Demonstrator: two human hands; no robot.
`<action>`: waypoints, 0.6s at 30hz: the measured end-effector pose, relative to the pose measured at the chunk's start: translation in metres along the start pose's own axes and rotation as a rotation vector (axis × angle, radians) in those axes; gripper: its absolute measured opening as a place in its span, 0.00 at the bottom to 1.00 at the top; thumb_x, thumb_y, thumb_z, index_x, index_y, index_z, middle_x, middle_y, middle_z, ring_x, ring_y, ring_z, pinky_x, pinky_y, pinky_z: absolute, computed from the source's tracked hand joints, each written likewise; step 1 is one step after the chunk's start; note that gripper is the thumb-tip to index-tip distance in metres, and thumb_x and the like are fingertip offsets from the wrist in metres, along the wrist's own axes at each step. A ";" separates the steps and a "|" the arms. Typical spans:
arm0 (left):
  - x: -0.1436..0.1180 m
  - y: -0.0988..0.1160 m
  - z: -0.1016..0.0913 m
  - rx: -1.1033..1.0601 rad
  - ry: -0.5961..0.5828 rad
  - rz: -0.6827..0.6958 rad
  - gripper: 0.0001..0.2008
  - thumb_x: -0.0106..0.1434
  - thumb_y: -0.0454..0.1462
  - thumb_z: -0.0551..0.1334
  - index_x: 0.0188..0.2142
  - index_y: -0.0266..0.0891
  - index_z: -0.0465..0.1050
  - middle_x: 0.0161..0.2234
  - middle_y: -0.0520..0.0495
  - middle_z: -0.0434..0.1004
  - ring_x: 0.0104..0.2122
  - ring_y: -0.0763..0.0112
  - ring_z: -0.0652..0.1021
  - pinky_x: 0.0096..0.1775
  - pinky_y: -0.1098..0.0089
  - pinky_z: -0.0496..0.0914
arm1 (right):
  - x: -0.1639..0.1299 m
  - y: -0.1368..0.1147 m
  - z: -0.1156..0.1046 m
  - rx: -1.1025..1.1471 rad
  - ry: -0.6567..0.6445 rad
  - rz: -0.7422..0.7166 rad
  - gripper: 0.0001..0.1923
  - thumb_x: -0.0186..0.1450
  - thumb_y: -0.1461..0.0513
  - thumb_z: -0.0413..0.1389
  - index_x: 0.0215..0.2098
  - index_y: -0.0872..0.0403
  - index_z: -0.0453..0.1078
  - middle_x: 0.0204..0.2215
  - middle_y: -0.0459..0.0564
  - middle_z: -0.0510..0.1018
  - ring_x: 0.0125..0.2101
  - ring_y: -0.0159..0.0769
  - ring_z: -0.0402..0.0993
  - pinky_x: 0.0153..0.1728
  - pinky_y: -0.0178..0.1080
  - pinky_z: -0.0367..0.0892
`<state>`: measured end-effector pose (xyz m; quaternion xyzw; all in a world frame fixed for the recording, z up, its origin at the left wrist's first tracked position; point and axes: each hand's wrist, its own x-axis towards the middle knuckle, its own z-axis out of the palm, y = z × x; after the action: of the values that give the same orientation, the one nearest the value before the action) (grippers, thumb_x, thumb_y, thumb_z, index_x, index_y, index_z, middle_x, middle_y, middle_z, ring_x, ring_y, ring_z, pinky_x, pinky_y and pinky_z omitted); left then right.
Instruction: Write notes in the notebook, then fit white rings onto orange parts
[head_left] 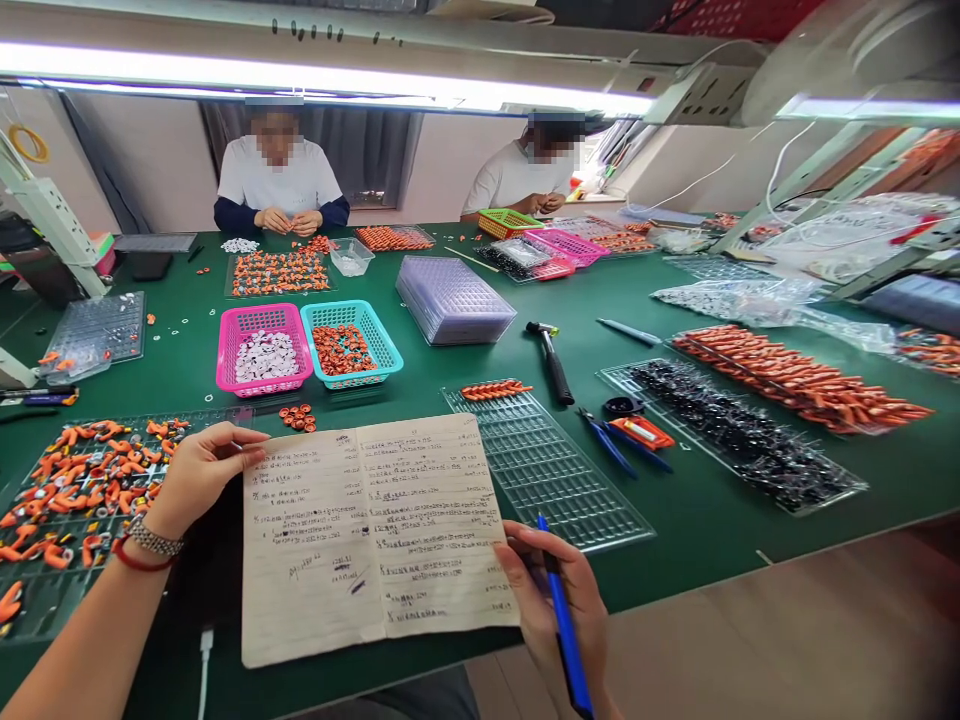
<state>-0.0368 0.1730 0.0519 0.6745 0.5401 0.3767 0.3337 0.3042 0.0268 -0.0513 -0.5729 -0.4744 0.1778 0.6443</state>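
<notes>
An open notebook (315, 600) with handwritten lines on both pages is held up over the near edge of the table. My left hand (206, 470) pinches its upper left corner between thumb and fingers; a metal watch and a red band circle that wrist. At the lower right edge of the page, my right hand (559, 600) grips the notebook with the thumb on the paper. A blue pen (562, 620) rests in the same hand, tip pointing up and away. Left of the notebook lies a tray (45, 620) heaped with orange curved parts.
Beyond the notebook stand a pink basket (225, 350) of white pieces and a turquoise basket (394, 365) of orange pieces. A stack of clear trays (457, 300), a hammer (553, 365), pliers (611, 440) and part-filled trays (750, 440) lie rightward. Two people (277, 180) sit opposite.
</notes>
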 end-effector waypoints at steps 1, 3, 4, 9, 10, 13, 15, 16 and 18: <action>0.000 0.000 0.001 0.006 0.011 0.010 0.15 0.51 0.49 0.71 0.32 0.41 0.82 0.26 0.47 0.83 0.26 0.64 0.79 0.28 0.69 0.73 | 0.000 0.000 0.000 0.001 -0.003 -0.001 0.10 0.62 0.60 0.62 0.41 0.50 0.70 0.38 0.53 0.81 0.37 0.43 0.81 0.34 0.44 0.79; 0.000 0.001 0.002 0.019 0.033 0.036 0.13 0.51 0.49 0.71 0.30 0.43 0.82 0.28 0.47 0.84 0.28 0.63 0.80 0.29 0.68 0.73 | 0.000 0.000 0.000 0.004 -0.006 -0.006 0.09 0.62 0.60 0.62 0.41 0.49 0.70 0.39 0.53 0.81 0.38 0.44 0.81 0.35 0.44 0.79; -0.001 0.001 0.002 0.028 0.043 0.052 0.12 0.52 0.48 0.71 0.30 0.43 0.82 0.28 0.47 0.84 0.28 0.63 0.80 0.29 0.68 0.74 | 0.000 0.000 0.000 0.006 -0.008 -0.011 0.09 0.63 0.61 0.62 0.41 0.49 0.70 0.39 0.53 0.81 0.38 0.43 0.81 0.35 0.43 0.79; -0.002 0.001 0.005 0.095 0.114 0.180 0.08 0.54 0.45 0.69 0.30 0.45 0.83 0.30 0.48 0.81 0.32 0.63 0.79 0.33 0.68 0.74 | 0.000 -0.001 0.001 0.010 -0.014 -0.027 0.09 0.63 0.61 0.61 0.41 0.49 0.70 0.39 0.53 0.81 0.37 0.43 0.81 0.34 0.42 0.80; -0.002 0.001 0.005 0.113 0.131 0.208 0.07 0.55 0.44 0.69 0.30 0.45 0.83 0.31 0.48 0.81 0.32 0.63 0.79 0.35 0.67 0.74 | 0.000 -0.002 0.001 0.009 -0.009 -0.021 0.09 0.63 0.61 0.62 0.41 0.50 0.70 0.39 0.53 0.81 0.37 0.43 0.81 0.33 0.43 0.80; -0.003 0.002 0.007 0.165 0.167 0.281 0.05 0.56 0.41 0.67 0.31 0.47 0.84 0.34 0.48 0.80 0.34 0.63 0.79 0.38 0.66 0.73 | -0.001 -0.002 0.001 0.015 0.001 -0.010 0.09 0.62 0.60 0.62 0.40 0.50 0.70 0.39 0.54 0.82 0.37 0.44 0.81 0.32 0.43 0.80; -0.003 0.003 0.007 0.195 0.181 0.318 0.06 0.57 0.39 0.66 0.30 0.48 0.84 0.35 0.48 0.80 0.36 0.63 0.78 0.40 0.65 0.73 | -0.001 -0.001 0.001 0.022 0.005 -0.021 0.09 0.62 0.60 0.62 0.40 0.50 0.70 0.39 0.53 0.82 0.36 0.44 0.81 0.32 0.43 0.80; -0.003 0.003 0.007 0.210 0.188 0.332 0.06 0.58 0.39 0.65 0.30 0.48 0.84 0.36 0.48 0.79 0.36 0.63 0.78 0.40 0.65 0.73 | -0.001 0.000 0.001 0.020 0.007 -0.026 0.09 0.62 0.60 0.62 0.40 0.50 0.70 0.39 0.53 0.82 0.36 0.43 0.82 0.32 0.43 0.80; -0.004 0.004 0.008 0.240 0.197 0.351 0.06 0.58 0.38 0.65 0.30 0.47 0.83 0.35 0.48 0.79 0.36 0.63 0.78 0.40 0.65 0.73 | -0.002 0.000 0.002 0.014 0.012 -0.023 0.10 0.62 0.61 0.62 0.41 0.49 0.70 0.39 0.52 0.82 0.36 0.43 0.82 0.33 0.43 0.79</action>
<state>-0.0287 0.1680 0.0505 0.7529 0.4855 0.4261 0.1264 0.3020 0.0265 -0.0524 -0.5642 -0.4758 0.1703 0.6529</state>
